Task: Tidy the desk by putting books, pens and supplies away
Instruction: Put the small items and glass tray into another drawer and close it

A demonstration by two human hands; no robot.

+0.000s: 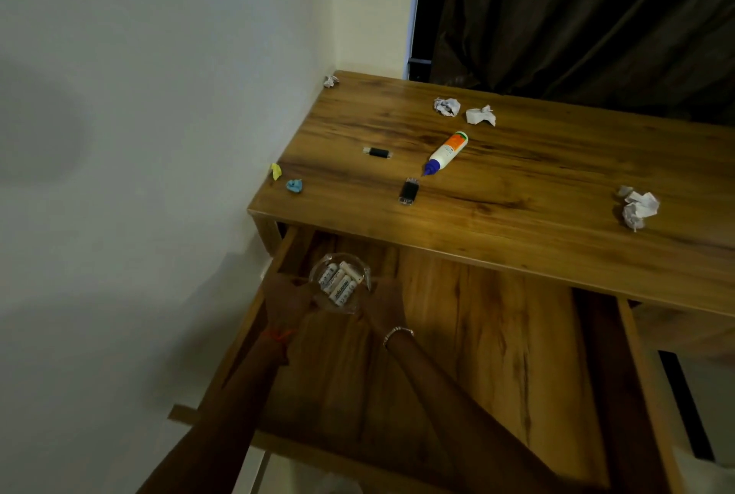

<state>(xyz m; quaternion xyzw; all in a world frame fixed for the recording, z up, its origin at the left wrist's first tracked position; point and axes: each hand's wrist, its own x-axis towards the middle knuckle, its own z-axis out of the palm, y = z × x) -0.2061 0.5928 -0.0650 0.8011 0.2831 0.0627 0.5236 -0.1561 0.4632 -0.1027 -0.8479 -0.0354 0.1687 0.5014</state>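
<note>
Dish (362,270) between left hand (288,300), right hand (386,304).

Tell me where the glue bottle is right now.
In the head view, the glue bottle lies on its side on the desk's left half, blue cap near a black USB stick, with two crumpled papers behind it.

Two bare forearms, seen from above in dim light, showed little adornment. The left hand (287,300) wore a thin orange-red thread (278,335) tied around its wrist, its loose ends sticking out. The right hand (387,304) carried a slim silver-coloured bangle (397,332) at the wrist.
</note>
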